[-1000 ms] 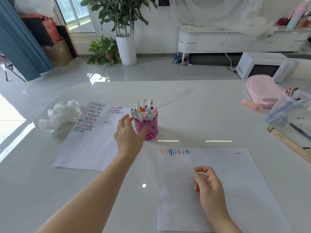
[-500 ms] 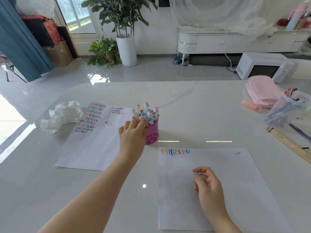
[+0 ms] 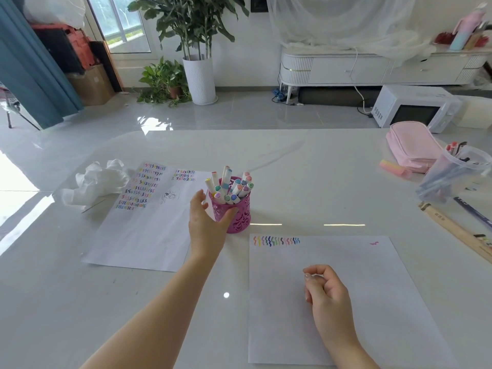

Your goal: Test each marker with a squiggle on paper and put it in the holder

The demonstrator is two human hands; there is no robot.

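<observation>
Pink and perforated, the holder stands on the white table, just beyond the far left corner of the near sheet of paper. It is packed with capped markers, which lean outward in all directions.

The left hand is cupped round the holder's near left side. Its thumb lies across the front wall and its fingers run up the left side, close to the rim. It has no marker in it. That hold looks meant to steady or shift the light holder, which so many leaning markers could tip.

The right hand rests on the middle of the near sheet, fingers loosely curled and thumb tip meeting the forefinger. Nothing shows between them. Its weight probably keeps the sheet from sliding.

1 row of coloured squiggles runs along that sheet's far left edge, and 1 small pink mark sits at the far right corner. The second sheet, left of the holder, carries many rows of squiggles, so it was likely set aside once filled.

No loose marker lies by either sheet, so this batch seems tested and stowed. A clear plastic tub of pens at the far right may supply more.
</observation>
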